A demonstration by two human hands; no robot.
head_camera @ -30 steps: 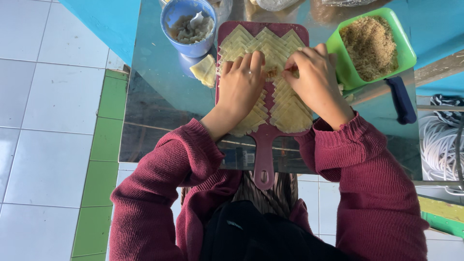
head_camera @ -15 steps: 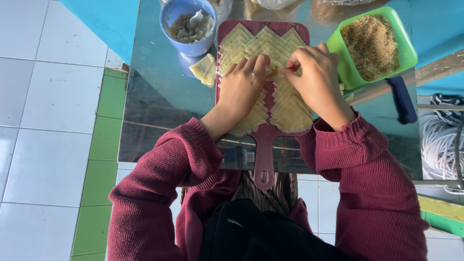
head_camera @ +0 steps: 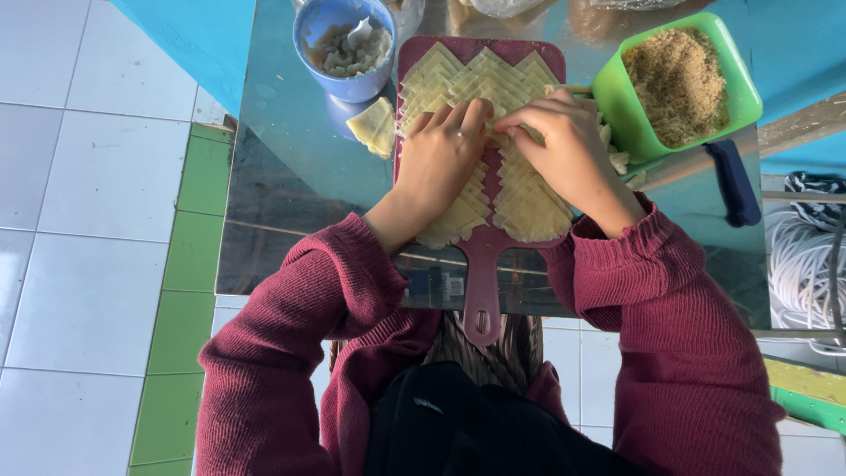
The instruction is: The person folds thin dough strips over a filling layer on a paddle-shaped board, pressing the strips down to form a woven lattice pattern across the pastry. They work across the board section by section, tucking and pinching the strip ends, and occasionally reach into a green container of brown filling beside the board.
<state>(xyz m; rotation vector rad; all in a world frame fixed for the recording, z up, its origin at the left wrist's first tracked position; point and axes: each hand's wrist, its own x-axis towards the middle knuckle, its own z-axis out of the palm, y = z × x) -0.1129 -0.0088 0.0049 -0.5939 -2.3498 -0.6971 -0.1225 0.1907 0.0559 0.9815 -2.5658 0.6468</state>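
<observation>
A dark red cutting board (head_camera: 481, 282) with a handle lies on the shiny metal table (head_camera: 282, 185). Several pale yellow square wrappers (head_camera: 480, 75) overlap on it in two rows. My left hand (head_camera: 441, 163) rests flat on the left row, fingers pointing up. My right hand (head_camera: 564, 150) lies on the right row, and its fingertips pinch the edge of a wrapper where the two hands meet at the board's middle. Both arms wear dark red knitted sleeves.
A blue bowl (head_camera: 345, 40) of pale filling with a spoon stands left of the board. One loose wrapper (head_camera: 374, 126) lies beside it. A green tub (head_camera: 677, 79) of brown crumbs stands at the right. A dark blue handle (head_camera: 733, 181) lies near the table's right edge.
My two hands have drawn closer together over the middle of the board, and the right fingertips now pinch at a wrapper.
</observation>
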